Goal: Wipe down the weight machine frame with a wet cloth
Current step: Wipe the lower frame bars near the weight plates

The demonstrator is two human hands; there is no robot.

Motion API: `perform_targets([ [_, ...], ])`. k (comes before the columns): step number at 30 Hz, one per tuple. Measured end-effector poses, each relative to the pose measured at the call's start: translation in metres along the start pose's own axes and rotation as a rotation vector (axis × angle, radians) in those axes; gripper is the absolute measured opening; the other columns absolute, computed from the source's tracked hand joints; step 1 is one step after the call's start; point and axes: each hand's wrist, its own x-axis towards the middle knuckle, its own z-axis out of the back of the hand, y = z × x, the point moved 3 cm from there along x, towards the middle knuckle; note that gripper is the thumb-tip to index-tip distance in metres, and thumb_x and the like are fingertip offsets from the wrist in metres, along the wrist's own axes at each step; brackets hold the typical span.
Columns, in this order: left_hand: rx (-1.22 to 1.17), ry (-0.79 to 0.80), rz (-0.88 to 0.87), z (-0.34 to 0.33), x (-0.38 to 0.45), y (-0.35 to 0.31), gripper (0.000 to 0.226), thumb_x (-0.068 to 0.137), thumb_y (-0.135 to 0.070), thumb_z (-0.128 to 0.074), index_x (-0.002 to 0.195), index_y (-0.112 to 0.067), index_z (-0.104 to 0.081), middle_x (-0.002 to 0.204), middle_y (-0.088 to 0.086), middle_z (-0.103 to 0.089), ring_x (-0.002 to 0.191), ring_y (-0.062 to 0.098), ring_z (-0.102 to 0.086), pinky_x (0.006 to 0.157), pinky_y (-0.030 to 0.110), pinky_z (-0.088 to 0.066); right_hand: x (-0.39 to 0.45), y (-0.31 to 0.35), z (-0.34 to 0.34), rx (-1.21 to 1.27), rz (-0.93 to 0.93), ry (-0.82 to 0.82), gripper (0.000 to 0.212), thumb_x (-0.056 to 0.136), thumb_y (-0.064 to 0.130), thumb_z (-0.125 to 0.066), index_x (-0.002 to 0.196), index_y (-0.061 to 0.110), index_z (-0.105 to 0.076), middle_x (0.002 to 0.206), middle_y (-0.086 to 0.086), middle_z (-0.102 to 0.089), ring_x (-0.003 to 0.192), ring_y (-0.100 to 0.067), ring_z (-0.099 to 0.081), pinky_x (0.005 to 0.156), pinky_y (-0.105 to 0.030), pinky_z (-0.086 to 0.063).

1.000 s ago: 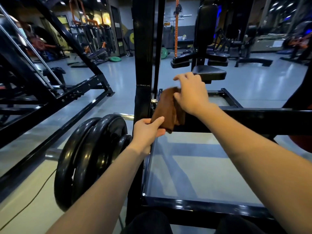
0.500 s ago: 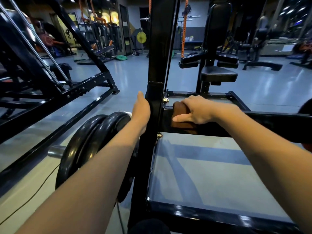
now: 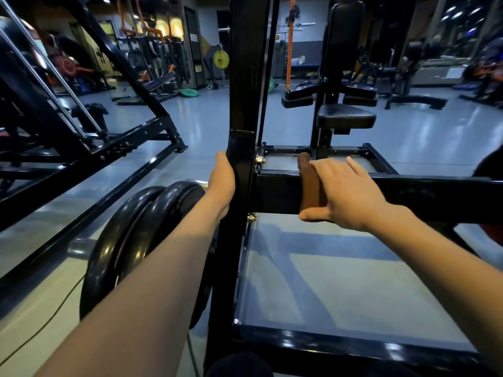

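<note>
Cloth, brown, lies draped over the black crossbar just right of the upright post, pressed there by the right hand with fingers straight. The left hand holds the post; its fingers are hidden behind. Weight plates hang lower left.

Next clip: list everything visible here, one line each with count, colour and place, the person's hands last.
cloth: one, brown, draped over the crossbar under the right hand
crossbar: one, black, runs right from the post
post: one, black, upright at centre
weight plates: at least two, black, left of the post
seat: one, black, beyond the crossbar
yellow plate: one, far back
green plate: one, on the far floor
left hand: grips the post
right hand: presses the cloth on the crossbar
</note>
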Motion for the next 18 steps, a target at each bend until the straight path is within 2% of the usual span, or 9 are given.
perform_targets([
  [2, 0.001, 0.021, 0.007, 0.000, 0.000, 0.002, 0.044, 0.094, -0.054, -0.033, 0.083, -0.023, -0.064, 0.087, 0.007, -0.066, 0.093, 0.031, -0.066, 0.093, 0.045, -0.055, -0.002, 0.001, -0.002, -0.012, -0.031, -0.048, 0.109, 0.068, 0.086, -0.066, 0.148, 0.018, -0.038, 0.138, -0.004, -0.053, 0.126, -0.027, -0.050, 0.117, -0.046, -0.033],
  [4, -0.004, 0.033, -0.003, 0.000, 0.002, 0.002, 0.045, 0.095, -0.054, -0.033, 0.085, -0.022, -0.064, 0.087, 0.007, -0.067, 0.093, 0.031, -0.067, 0.092, 0.044, -0.055, 0.005, 0.022, -0.005, -0.042, -0.068, -0.125, 0.104, 0.073, 0.096, -0.045, 0.135, 0.013, -0.051, 0.124, -0.007, -0.059, 0.113, -0.029, -0.054, 0.109, -0.046, -0.039],
  [5, -0.011, 0.038, -0.010, 0.001, 0.003, 0.002, 0.044, 0.096, -0.052, -0.034, 0.084, -0.022, -0.064, 0.086, 0.007, -0.067, 0.090, 0.029, -0.066, 0.090, 0.043, -0.055, 0.012, 0.039, -0.008, -0.040, -0.099, -0.177, 0.102, 0.078, 0.098, -0.032, 0.125, 0.011, -0.057, 0.115, -0.008, -0.061, 0.107, -0.029, -0.056, 0.109, -0.048, -0.040],
  [7, -0.026, 0.043, -0.005, 0.001, 0.005, 0.004, 0.044, 0.097, -0.051, -0.035, 0.083, -0.023, -0.066, 0.085, 0.007, -0.069, 0.089, 0.028, -0.066, 0.090, 0.043, -0.055, 0.028, 0.076, -0.015, -0.015, -0.181, -0.284, 0.092, 0.092, 0.087, -0.018, 0.109, 0.008, -0.064, 0.104, -0.009, -0.066, 0.103, -0.030, -0.058, 0.115, -0.049, -0.034],
  [10, -0.030, 0.035, 0.006, 0.002, 0.007, 0.007, 0.047, 0.097, -0.050, -0.037, 0.090, -0.021, -0.073, 0.089, 0.009, -0.075, 0.092, 0.029, -0.071, 0.086, 0.043, -0.057, 0.044, 0.113, -0.031, 0.065, -0.284, -0.468, 0.071, 0.105, 0.065, -0.027, 0.100, 0.007, -0.068, 0.097, -0.009, -0.068, 0.102, -0.029, -0.061, 0.122, -0.046, -0.028],
  [12, -0.026, 0.038, 0.011, 0.001, 0.008, 0.007, 0.049, 0.098, -0.051, -0.038, 0.099, -0.017, -0.074, 0.096, 0.011, -0.076, 0.094, 0.029, -0.072, 0.087, 0.043, -0.058, 0.045, 0.111, -0.036, 0.083, -0.270, -0.562, 0.061, 0.106, 0.059, -0.032, 0.102, 0.011, -0.069, 0.096, -0.005, -0.068, 0.100, -0.025, -0.061, 0.124, -0.045, -0.024],
  [16, -0.019, 0.061, -0.004, 0.000, 0.000, 0.000, 0.047, 0.090, -0.057, -0.040, 0.095, -0.022, -0.071, 0.096, 0.010, -0.073, 0.103, 0.033, -0.069, 0.098, 0.047, -0.055, 0.017, 0.066, -0.035, 0.055, -0.124, -0.580, 0.045, 0.106, 0.053, -0.036, 0.112, 0.020, -0.067, 0.102, 0.004, -0.067, 0.104, -0.019, -0.062, 0.127, -0.046, -0.017],
  [18, 0.005, 0.055, 0.007, 0.001, -0.001, 0.000, 0.043, 0.091, -0.058, -0.038, 0.089, -0.026, -0.067, 0.092, 0.006, -0.070, 0.099, 0.031, -0.068, 0.095, 0.043, -0.055, -0.007, 0.016, -0.027, 0.055, -0.164, -0.593, 0.036, 0.106, 0.043, -0.038, 0.114, 0.021, -0.065, 0.102, 0.002, -0.067, 0.106, -0.023, -0.061, 0.125, -0.047, -0.020],
])
